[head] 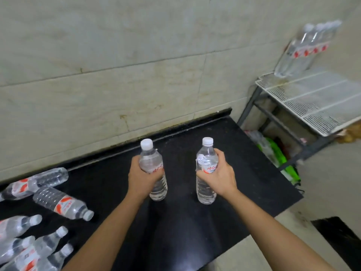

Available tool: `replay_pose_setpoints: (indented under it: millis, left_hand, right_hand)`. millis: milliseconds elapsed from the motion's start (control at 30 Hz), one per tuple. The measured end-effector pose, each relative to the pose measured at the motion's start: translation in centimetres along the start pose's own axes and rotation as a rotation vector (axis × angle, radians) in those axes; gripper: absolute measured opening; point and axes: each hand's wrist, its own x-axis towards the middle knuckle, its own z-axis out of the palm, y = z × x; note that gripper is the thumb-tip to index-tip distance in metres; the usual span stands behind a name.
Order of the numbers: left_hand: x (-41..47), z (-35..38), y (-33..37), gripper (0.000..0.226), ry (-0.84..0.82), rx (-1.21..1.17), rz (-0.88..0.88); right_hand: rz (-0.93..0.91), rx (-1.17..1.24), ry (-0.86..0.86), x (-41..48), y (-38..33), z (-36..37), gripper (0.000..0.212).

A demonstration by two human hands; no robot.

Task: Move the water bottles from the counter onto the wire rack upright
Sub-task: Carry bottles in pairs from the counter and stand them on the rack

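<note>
Head view: one upright water bottle in each hand, over the counter.
The left hand (143,178) wraps its fingers round the middle of the left bottle (150,159); the right hand (218,175) grips the right bottle (206,192) at the label in the same manner. Both bottles are capped, upright and apart from each other above the black counter (244,173); base contact with the counter cannot be determined. The loose bottles (62,205) lie on their sides at the counter's left end. The wire rack (312,98) stands just past the counter's right end, and a row of bottles (300,51) is upright at its far corner against the tiled wall (117,55). Green packaging (277,153) sits below the rack.
</note>
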Motion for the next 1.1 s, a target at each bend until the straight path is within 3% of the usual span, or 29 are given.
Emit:
replay_pose_setpoints:
  millis: [200, 400, 500, 633, 800, 1100]
  left_hand:
    - [-3.9, 8.3, 7.7, 0.058, -0.124, -0.193, 0.134]
    - [-11.1, 17.5, 15.9, 0.067, -0.255, -0.213, 0.354]
    - [-15.1, 23.5, 19.7, 0.061, -0.293, -0.238, 0.471]
    - [-19.6, 32.5, 23.5, 0.053, -0.275, -0.278, 0.555]
    - [-23.6, 41.5, 27.5, 0.070, -0.289, -0.305, 0.576]
    - [-23.5, 50.9, 32.1, 0.054, -0.219, -0.199, 0.655]
  right_hand:
    - [0.003, 0.100, 0.182, -2.9, 3.1, -9.5, 0.075]
    - [-0.048, 0.040, 0.367, -4.5, 8.0, -21.5, 0.076]
    - [-0.083, 0.080, 0.465, -4.7, 12.0, -28.4, 0.076]
    - [-0.150, 0.122, 0.544, -4.6, 17.9, -38.2, 0.079]
    - [-0.173, 0.172, 0.649, -3.5, 23.2, -48.6, 0.080]
    - [-0.258, 0.345, 0.644, 4.2, 27.4, -56.4, 0.079]
